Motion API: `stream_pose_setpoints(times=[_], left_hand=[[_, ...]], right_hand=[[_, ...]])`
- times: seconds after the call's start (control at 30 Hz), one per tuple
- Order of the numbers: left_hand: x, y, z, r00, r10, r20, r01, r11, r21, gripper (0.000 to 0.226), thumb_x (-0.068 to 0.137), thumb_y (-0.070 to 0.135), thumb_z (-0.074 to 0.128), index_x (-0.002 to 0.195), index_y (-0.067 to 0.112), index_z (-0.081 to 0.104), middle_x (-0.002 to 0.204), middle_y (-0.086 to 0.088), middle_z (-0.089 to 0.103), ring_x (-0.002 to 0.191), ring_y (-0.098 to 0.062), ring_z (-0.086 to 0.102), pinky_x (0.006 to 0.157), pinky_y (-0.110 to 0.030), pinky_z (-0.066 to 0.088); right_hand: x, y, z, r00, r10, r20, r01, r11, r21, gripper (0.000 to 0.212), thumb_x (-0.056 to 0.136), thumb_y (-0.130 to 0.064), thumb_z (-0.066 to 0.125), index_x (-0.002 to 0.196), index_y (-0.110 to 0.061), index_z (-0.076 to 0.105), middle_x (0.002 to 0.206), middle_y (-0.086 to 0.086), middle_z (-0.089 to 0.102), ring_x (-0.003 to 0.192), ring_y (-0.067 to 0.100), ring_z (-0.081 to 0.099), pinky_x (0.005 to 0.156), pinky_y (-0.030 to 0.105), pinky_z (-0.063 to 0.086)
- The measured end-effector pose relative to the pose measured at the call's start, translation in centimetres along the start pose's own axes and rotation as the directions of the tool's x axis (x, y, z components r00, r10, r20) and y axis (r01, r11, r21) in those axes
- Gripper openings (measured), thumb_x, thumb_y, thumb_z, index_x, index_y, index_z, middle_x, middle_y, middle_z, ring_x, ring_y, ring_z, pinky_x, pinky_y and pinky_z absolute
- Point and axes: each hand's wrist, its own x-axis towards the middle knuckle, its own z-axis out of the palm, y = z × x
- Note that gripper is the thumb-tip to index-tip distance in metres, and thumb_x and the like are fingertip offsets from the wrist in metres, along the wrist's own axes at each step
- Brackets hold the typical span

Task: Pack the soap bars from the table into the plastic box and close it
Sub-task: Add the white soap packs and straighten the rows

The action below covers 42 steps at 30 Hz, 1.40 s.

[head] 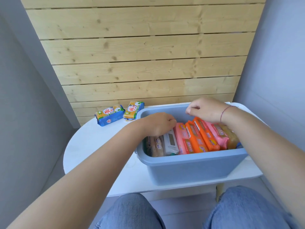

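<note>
A blue-grey plastic box [191, 164] stands open on the white table [92, 146]. Several wrapped soap bars stand on edge inside it: brown ones [154, 147], a white one [171, 143], pink [183, 139] and orange [196, 139] ones. My left hand [156, 124] reaches into the box's left end, fingers curled down over the top of the white bar and the brown ones. My right hand [208, 109] hovers at the far rim above the orange bars, fingers curled with nothing seen in them. Two yellow-and-blue soap bars [109, 114] [133, 109] lie on the table behind the box's left side.
A wooden slat wall [140, 55] rises right behind the table. Grey walls close in on both sides. My knees in jeans [132, 212] sit under the table's near edge. Bare tabletop lies left of the box.
</note>
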Motion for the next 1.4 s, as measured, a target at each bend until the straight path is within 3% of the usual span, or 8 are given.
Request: stream_pose_setpoints(times=[0.23, 0.4, 0.73, 0.97, 1.03, 1.13, 1.23, 1.4], left_hand=[[1.6, 0.1, -0.1, 0.974, -0.139, 0.18, 0.189, 0.934, -0.304, 0.042, 0.094, 0.044, 0.036, 0.113, 0.018, 0.063, 0.118, -0.003, 0.066, 0.106, -0.022, 0.063, 0.093, -0.033, 0.048], [1.7, -0.3, 0.0, 0.97, -0.167, 0.177, 0.223, 0.899, -0.376, 0.04, 0.091, 0.043, 0.043, 0.106, 0.015, 0.067, 0.108, -0.005, 0.071, 0.091, -0.022, 0.068, 0.079, -0.029, 0.051], [1.8, -0.2, -0.1, 0.972, -0.163, 0.167, 0.214, 0.907, -0.362, 0.04, 0.09, 0.041, 0.045, 0.108, 0.012, 0.066, 0.097, -0.003, 0.069, 0.083, -0.021, 0.066, 0.064, -0.024, 0.05], [0.6, -3.2, -3.0, 0.929, 0.024, -0.369, -0.281, 0.696, -0.661, 0.023, 0.091, 0.01, 0.049, 0.102, 0.018, 0.067, 0.097, 0.001, 0.069, 0.083, -0.009, 0.064, 0.074, -0.016, 0.049], [0.5, -6.8, -4.7, 0.817, -0.147, -0.558, -0.363, 0.621, -0.695, 0.03, 0.086, 0.004, 0.044, 0.088, 0.022, 0.069, 0.078, 0.007, 0.071, 0.068, -0.007, 0.063, 0.063, -0.014, 0.049], [1.9, -13.3, -5.1, 0.642, -0.474, -0.602, -0.126, 0.709, -0.694, 0.031, 0.081, 0.003, 0.043, 0.091, 0.02, 0.066, 0.087, 0.002, 0.069, 0.073, -0.015, 0.056, 0.061, -0.02, 0.043], [3.8, -18.4, -2.4, 0.749, -0.472, -0.466, 0.211, 0.836, -0.507, 0.033, 0.079, 0.005, 0.056, 0.108, 0.019, 0.064, 0.116, -0.006, 0.06, 0.09, -0.024, 0.053, 0.069, -0.029, 0.044], [5.5, -18.2, 1.8, 0.946, -0.226, -0.235, 0.165, 0.954, -0.251, 0.054, 0.077, 0.022, 0.069, 0.129, 0.023, 0.053, 0.134, -0.011, 0.039, 0.125, -0.03, 0.036, 0.106, -0.042, 0.036]], right_hand=[[-0.5, 1.4, -0.3, 0.98, 0.034, 0.196, 0.005, 0.981, -0.194, 0.038, 0.099, -0.037, 0.031, 0.08, -0.01, 0.05, 0.086, 0.008, 0.055, 0.084, 0.025, 0.05, 0.079, 0.035, 0.039], [-0.5, 2.8, -1.5, 0.984, 0.055, 0.168, -0.051, 0.998, -0.029, 0.036, 0.098, -0.036, 0.04, 0.11, -0.014, 0.065, 0.103, 0.006, 0.066, 0.096, 0.023, 0.06, 0.078, 0.028, 0.044], [-0.7, 4.5, -0.6, 0.964, 0.073, 0.257, -0.099, 0.991, 0.092, 0.039, 0.093, -0.041, 0.051, 0.063, -0.016, 0.055, 0.062, 0.0, 0.059, 0.055, 0.016, 0.05, 0.062, 0.026, 0.04], [-0.4, 1.0, -1.4, 0.995, -0.086, 0.04, 0.091, 0.983, -0.16, 0.038, 0.094, -0.032, 0.047, 0.059, -0.015, 0.045, 0.06, 0.002, 0.044, 0.059, 0.021, 0.039, 0.055, 0.03, 0.03], [-0.6, -0.5, -1.7, 0.99, -0.144, -0.005, 0.142, 0.979, -0.147, 0.031, 0.092, -0.034, 0.049, 0.072, -0.015, 0.062, 0.068, 0.003, 0.061, 0.067, 0.025, 0.053, 0.061, 0.029, 0.04], [-0.6, -2.4, -1.3, 0.977, -0.213, 0.034, 0.214, 0.975, -0.051, 0.028, 0.091, -0.034, 0.051, 0.087, -0.014, 0.07, 0.086, 0.005, 0.074, 0.083, 0.028, 0.067, 0.079, 0.036, 0.053], [0.0, -3.7, -0.1, 0.967, -0.237, 0.09, 0.237, 0.971, 0.02, 0.022, 0.09, -0.03, 0.053, 0.083, -0.017, 0.068, 0.074, -0.006, 0.069, 0.068, 0.02, 0.062, 0.066, 0.027, 0.05], [0.7, -3.5, 1.5, 0.968, -0.204, 0.142, 0.2, 0.979, 0.044, 0.019, 0.09, -0.028, 0.055, 0.091, -0.019, 0.071, 0.085, -0.006, 0.072, 0.084, 0.016, 0.066, 0.081, 0.032, 0.051]])
